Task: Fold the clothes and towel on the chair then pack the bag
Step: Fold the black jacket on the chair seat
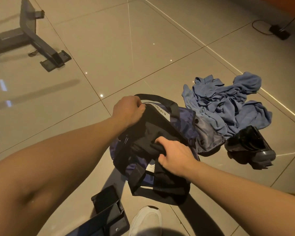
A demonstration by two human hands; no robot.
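A dark navy bag (pixel 182 123) with black straps lies open on the tiled floor in the middle of the head view. My left hand (pixel 128 110) grips the bag's far rim by a strap. My right hand (pixel 174 155) grips a black garment (pixel 143 142) lying in the bag's mouth. A crumpled blue cloth (pixel 228 104) lies on the floor just right of the bag, touching it. A black glossy object (pixel 250 145) lies on its side below the blue cloth.
A dark metal frame foot (pixel 109 213) stands at the bottom beside my white shoe (pixel 147 220). Another dark frame base (pixel 36 40) stands at the top left. A black lamp base with cable (pixel 279 32) sits at the top right.
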